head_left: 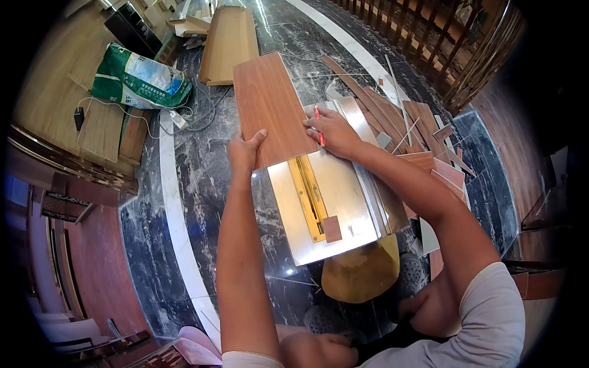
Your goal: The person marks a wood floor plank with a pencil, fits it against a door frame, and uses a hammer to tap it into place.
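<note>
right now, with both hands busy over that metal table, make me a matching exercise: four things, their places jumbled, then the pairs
Things:
1. reddish-brown wood-grain plank
2. red pencil
3. small brown square piece
4. green-and-white sack

Places:
a. at the near end of the yellow strip in the metal table
b. left of the open cardboard box
c. gripped at its near left corner by the left hand
d. tucked among the fingers of the right hand

Pairs: 1-c, 2-d, 3-a, 4-b
</note>
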`<action>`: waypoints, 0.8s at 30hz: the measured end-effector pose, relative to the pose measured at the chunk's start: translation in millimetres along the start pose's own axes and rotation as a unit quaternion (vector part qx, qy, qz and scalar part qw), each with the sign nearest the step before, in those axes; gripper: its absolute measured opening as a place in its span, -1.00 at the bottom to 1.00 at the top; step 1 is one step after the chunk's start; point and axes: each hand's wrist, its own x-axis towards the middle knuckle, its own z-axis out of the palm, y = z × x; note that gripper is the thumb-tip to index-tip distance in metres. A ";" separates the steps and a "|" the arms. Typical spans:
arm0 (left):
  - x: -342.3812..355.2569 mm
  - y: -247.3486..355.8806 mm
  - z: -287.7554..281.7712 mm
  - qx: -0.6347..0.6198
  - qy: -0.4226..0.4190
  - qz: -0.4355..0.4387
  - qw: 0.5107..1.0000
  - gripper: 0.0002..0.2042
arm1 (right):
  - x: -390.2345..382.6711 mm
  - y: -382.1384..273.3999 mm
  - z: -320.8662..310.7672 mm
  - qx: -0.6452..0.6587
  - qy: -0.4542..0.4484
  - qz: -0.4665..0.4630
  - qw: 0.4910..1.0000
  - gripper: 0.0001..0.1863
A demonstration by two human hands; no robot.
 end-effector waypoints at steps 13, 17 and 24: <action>-13.8 -18.8 -1.8 -0.034 -0.010 0.017 0.999 -0.41 | -20.0 -9.5 -0.3 -0.008 0.015 -0.002 1.000 -0.68; -19.3 -13.0 -4.5 -0.028 -0.011 0.008 1.000 -0.42 | -21.5 -13.4 -1.4 -0.012 0.009 0.003 1.000 -0.68; -25.8 -6.1 -4.6 -0.045 -0.014 0.006 0.999 -0.43 | -24.4 -17.0 -5.9 -0.005 -0.004 0.010 1.000 -0.67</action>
